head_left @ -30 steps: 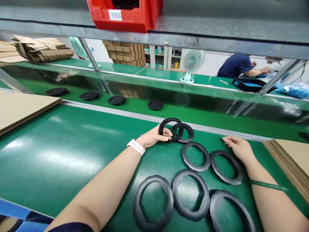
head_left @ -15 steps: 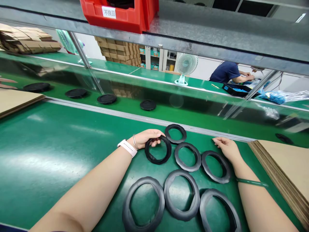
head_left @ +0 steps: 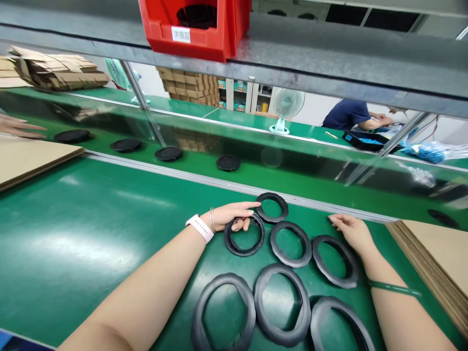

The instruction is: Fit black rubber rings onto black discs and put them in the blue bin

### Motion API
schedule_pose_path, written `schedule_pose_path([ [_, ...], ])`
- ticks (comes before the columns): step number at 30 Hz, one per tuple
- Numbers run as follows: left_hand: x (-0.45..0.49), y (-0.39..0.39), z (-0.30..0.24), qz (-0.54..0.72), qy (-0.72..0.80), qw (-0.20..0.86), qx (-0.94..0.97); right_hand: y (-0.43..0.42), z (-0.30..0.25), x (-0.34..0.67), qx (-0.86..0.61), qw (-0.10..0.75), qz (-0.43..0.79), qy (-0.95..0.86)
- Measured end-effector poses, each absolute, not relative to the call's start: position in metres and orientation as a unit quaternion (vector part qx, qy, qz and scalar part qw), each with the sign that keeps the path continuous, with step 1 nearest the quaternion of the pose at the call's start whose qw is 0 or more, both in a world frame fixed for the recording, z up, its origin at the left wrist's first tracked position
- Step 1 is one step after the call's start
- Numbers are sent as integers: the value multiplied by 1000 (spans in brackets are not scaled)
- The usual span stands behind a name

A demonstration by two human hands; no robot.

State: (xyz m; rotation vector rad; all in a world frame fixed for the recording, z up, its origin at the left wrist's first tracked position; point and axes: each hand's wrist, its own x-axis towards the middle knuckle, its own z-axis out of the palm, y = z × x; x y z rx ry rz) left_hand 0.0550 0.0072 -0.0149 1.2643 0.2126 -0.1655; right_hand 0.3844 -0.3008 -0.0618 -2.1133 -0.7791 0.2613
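In the head view, the left hand [head_left: 224,216] was at the upper left of a black ring [head_left: 261,236] on the green surface [head_left: 109,219], its fingers parted: the index stretched toward the far ring [head_left: 284,209], others curled into the opening. Whether they pinched the rim could not be told. The right hand [head_left: 353,231], near the right-hand ring [head_left: 353,274], had its fingers pressed together with nothing visible between them. Good handling probably called for a light hold on the rim, keeping the neighbouring rings undisturbed.
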Motion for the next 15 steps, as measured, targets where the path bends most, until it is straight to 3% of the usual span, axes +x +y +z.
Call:
schedule_pose_path([
  [15,58,7,-20,-71,112,790,599,-299,-58,380,-838,429,99,-322],
])
